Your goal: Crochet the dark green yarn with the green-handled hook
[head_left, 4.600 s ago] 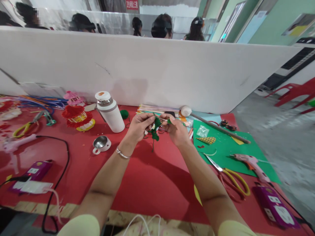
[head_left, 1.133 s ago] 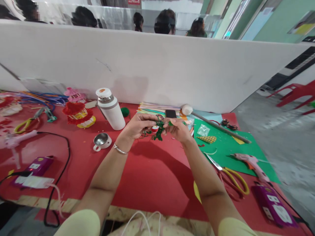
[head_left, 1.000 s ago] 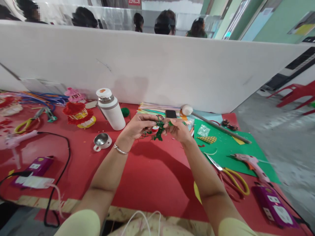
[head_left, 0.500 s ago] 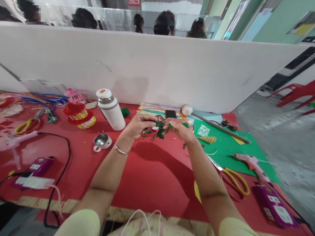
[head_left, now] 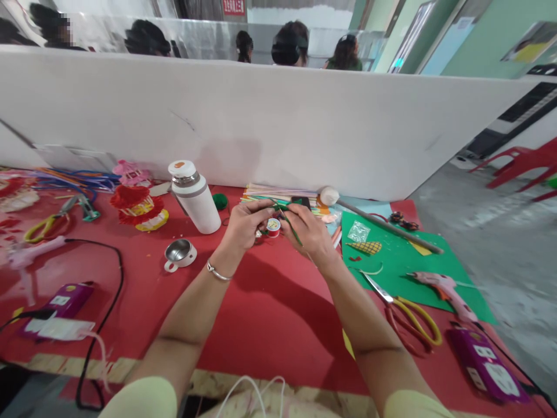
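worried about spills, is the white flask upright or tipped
Upright: the white flask stands base-down on the red tabletop, cap uppermost.

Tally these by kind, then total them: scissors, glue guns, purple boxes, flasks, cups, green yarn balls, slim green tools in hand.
Scissors: 2
Glue guns: 2
Purple boxes: 2
Flask: 1
Cup: 1
Green yarn ball: 1
Slim green tool: 1
Total: 10

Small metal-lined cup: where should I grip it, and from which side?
Probably best by its white loop handle, with the left hand coming from the near left: the cup stands upright and the loop juts that way, away from the flask behind.
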Action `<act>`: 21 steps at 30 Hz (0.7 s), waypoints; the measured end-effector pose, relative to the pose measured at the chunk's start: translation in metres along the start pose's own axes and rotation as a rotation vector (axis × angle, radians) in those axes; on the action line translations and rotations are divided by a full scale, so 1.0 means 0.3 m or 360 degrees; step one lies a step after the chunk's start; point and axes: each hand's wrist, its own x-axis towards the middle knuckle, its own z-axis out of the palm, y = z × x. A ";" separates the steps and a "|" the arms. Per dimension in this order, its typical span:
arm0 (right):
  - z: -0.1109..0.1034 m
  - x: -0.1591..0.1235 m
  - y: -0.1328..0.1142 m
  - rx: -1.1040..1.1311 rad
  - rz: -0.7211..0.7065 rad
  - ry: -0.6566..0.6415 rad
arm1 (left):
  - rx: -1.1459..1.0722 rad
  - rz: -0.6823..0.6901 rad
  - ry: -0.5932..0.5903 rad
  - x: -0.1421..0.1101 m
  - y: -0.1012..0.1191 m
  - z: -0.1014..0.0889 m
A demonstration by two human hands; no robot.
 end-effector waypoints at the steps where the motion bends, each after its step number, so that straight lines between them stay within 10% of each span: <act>1: 0.013 -0.005 -0.001 -0.0062 0.0008 0.0021 | -0.0110 -0.0081 -0.0024 0.000 0.001 0.002; 21: -0.153 0.047 -0.030 0.0636 -0.0059 -0.0442 | 0.0427 -0.0249 -0.0431 0.020 0.046 -0.071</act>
